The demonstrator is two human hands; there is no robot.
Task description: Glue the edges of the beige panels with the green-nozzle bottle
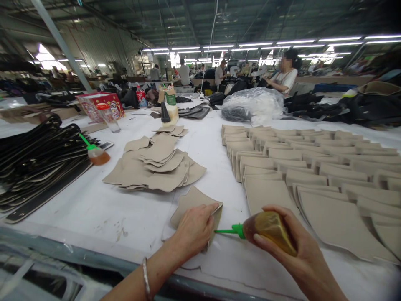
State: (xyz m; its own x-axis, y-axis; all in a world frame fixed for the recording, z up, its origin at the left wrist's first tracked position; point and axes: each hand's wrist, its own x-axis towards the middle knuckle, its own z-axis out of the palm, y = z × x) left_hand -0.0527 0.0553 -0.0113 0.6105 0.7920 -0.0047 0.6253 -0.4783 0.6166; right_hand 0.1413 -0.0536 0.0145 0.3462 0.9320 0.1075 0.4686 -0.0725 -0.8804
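My left hand (193,229) lies on a beige cut piece (191,201) on the white table, fingers curled over its right edge and pressing it down. My right hand (293,246) grips a glue bottle (269,232) of amber liquid. Its green nozzle (227,230) points left and touches the edge of that piece, right by my left fingers.
A loose pile of beige pieces (159,167) lies behind. Rows of overlapped beige pieces (313,171) fill the right side. Black strips (34,163) are stacked at left, with a second glue bottle (95,154) beside them. A seated person (283,77) works at the far side.
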